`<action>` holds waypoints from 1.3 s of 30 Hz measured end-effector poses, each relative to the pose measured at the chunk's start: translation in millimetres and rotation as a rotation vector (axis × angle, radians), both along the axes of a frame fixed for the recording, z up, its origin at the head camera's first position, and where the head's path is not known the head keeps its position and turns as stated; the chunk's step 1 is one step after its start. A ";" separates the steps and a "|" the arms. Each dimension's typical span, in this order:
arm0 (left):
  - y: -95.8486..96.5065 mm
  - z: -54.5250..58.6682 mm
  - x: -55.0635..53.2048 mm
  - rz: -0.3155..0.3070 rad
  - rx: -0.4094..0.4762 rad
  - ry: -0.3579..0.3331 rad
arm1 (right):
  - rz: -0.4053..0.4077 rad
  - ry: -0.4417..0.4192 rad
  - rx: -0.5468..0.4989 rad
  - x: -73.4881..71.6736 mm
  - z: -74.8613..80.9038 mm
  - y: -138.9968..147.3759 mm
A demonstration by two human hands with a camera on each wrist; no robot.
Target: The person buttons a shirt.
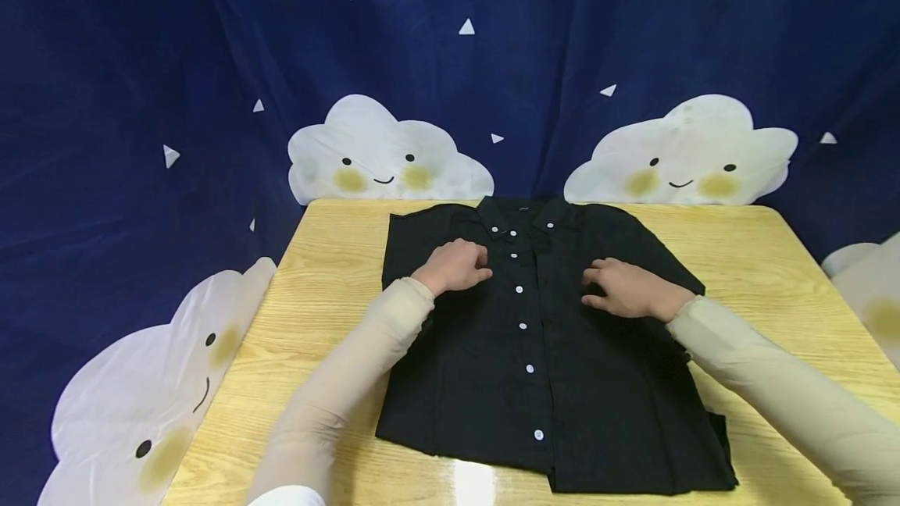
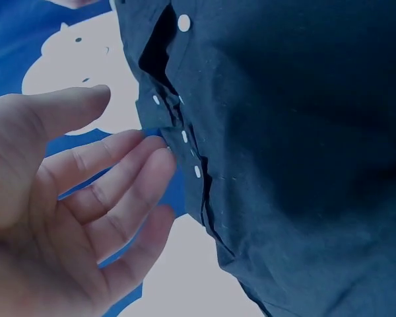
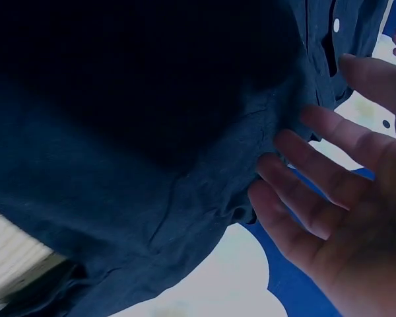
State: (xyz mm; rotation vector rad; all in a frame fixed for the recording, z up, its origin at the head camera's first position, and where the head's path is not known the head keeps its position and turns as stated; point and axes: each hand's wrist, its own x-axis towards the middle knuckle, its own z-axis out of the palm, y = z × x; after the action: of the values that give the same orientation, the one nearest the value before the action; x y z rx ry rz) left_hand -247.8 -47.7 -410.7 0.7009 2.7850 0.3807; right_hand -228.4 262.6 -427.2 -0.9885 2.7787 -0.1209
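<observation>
A black short-sleeved shirt (image 1: 485, 358) lies front side up on a wooden table, its collar (image 1: 523, 213) toward the far edge and a row of white buttons down the middle. Over the left part of its chest is my left hand (image 1: 455, 265), fingers loosely bent with nothing in them; the left wrist view shows the palm and spread fingers (image 2: 122, 201). My right hand (image 1: 628, 287) is over the right part of the chest, likewise holding nothing, its fingers (image 3: 317, 172) relaxed and parted in the right wrist view.
The light wooden table (image 1: 330, 256) shows on both sides of the shirt. Behind it hangs a dark blue curtain (image 1: 422, 45) printed with smiling white clouds and small white triangles. At the lower right, a fold of black cloth (image 1: 720, 436) sticks out from the shirt's side.
</observation>
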 end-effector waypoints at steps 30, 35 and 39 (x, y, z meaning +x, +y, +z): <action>51.8 -17.7 -55.1 0.118 -0.006 -0.024 | -0.296 0.015 -0.234 -90.8 -20.7 -54.4; 57.7 -23.2 -63.9 0.176 0.042 -0.019 | -0.387 -0.040 -0.239 -102.2 -25.1 -59.9; 63.0 -29.3 -72.5 0.220 0.063 -0.017 | -0.413 -0.063 -0.247 -109.3 -27.0 -62.1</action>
State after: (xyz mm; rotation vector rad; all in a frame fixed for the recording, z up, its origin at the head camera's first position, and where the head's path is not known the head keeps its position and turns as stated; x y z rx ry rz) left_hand -320.3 15.3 -440.0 0.4021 2.8527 0.5144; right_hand -337.7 200.4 -454.2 -0.4280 2.9143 -0.5528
